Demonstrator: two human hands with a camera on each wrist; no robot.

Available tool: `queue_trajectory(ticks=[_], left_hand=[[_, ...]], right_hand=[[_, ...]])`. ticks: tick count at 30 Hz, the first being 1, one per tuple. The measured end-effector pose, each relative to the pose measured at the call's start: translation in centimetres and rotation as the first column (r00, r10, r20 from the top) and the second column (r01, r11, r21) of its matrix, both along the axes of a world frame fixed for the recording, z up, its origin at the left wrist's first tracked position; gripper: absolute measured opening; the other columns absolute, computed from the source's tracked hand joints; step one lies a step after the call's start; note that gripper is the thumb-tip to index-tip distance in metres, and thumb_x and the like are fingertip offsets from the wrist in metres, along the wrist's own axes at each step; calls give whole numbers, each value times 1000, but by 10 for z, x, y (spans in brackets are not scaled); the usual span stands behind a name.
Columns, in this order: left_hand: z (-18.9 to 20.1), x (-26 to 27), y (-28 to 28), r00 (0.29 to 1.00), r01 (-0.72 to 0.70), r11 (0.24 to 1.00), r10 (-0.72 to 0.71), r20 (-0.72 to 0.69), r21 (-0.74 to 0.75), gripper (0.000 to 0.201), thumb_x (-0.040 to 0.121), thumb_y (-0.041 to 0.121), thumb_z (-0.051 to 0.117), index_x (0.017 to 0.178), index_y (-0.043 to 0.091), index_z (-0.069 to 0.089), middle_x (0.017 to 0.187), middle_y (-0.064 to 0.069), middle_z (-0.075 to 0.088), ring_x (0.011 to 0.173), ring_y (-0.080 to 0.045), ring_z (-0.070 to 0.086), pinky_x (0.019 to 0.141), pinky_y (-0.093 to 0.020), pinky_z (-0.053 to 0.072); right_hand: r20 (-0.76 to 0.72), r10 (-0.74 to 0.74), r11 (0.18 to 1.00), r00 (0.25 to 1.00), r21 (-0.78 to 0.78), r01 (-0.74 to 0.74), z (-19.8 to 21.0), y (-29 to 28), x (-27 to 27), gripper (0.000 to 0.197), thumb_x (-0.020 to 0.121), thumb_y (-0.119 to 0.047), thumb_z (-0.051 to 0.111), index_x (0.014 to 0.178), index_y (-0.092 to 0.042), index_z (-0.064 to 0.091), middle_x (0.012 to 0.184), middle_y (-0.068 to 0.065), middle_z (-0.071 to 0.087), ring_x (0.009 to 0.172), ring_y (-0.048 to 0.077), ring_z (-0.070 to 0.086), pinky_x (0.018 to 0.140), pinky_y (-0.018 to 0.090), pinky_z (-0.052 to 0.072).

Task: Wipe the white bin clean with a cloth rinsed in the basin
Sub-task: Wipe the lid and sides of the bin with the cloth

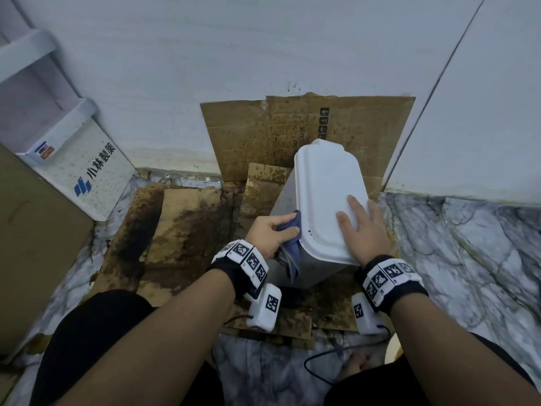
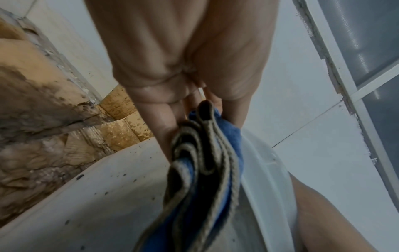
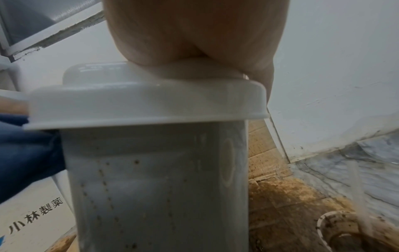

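The white bin stands on stained cardboard, lid on; its side carries rows of brown specks. My left hand grips a folded blue cloth and holds it against the bin's left side just under the lid rim. In the left wrist view the cloth hangs in folds from my fingers beside the speckled bin wall. My right hand lies flat on the lid, fingers straight, palm pressing down near the lid's near right corner. No basin shows.
Stained brown cardboard covers the floor and leans on the wall behind the bin. A white printed box stands at the left, a brown carton beside it. Marble floor lies to the right. A dirty round container sits near right.
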State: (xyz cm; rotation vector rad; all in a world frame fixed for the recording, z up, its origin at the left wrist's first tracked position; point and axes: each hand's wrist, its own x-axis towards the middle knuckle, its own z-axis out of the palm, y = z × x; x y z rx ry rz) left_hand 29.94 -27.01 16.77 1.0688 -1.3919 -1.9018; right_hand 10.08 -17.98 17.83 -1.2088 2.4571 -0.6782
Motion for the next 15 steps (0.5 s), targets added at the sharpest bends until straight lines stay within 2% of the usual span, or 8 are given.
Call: queue_trajectory(ticks=[4, 11, 13, 15], left_hand=[[-4, 6, 22, 999, -50, 998, 50, -4, -38, 45, 84, -4, 68, 127, 1, 58, 118, -12, 67, 97, -12, 66, 93, -31, 53], [-18, 10, 58, 989, -144, 989, 144, -19, -17, 45, 86, -2, 66, 129, 4, 58, 121, -9, 66, 109, -19, 64, 99, -37, 50], [-20, 11, 64, 989, -146, 988, 146, -7, -44, 44, 86, -1, 67, 128, 5, 59, 120, -8, 67, 106, -16, 64, 96, -33, 51], [-21, 12, 68, 990, -138, 987, 139, 11, -80, 43, 86, 1, 67, 128, 6, 59, 119, -6, 67, 100, -8, 64, 90, -25, 52]], right_hand=[[4, 13, 1000, 1000, 11, -13, 1, 1, 1, 57, 92, -65, 30, 145, -45, 24, 160, 0, 10, 146, 26, 15, 115, 49, 20], [7, 17, 1000, 1000, 14, -17, 1, 0, 2, 58, 91, -66, 30, 145, -46, 23, 160, 0, 8, 146, 27, 15, 115, 49, 20], [-1, 15, 1000, 1000, 14, -15, 0, 0, 2, 58, 91, -66, 30, 145, -46, 23, 160, 0, 9, 146, 27, 16, 115, 49, 21], [0, 19, 1000, 1000, 11, -19, 0, 1, 3, 58, 91, -66, 29, 146, -46, 23, 161, 1, 9, 146, 28, 16, 115, 50, 21]])
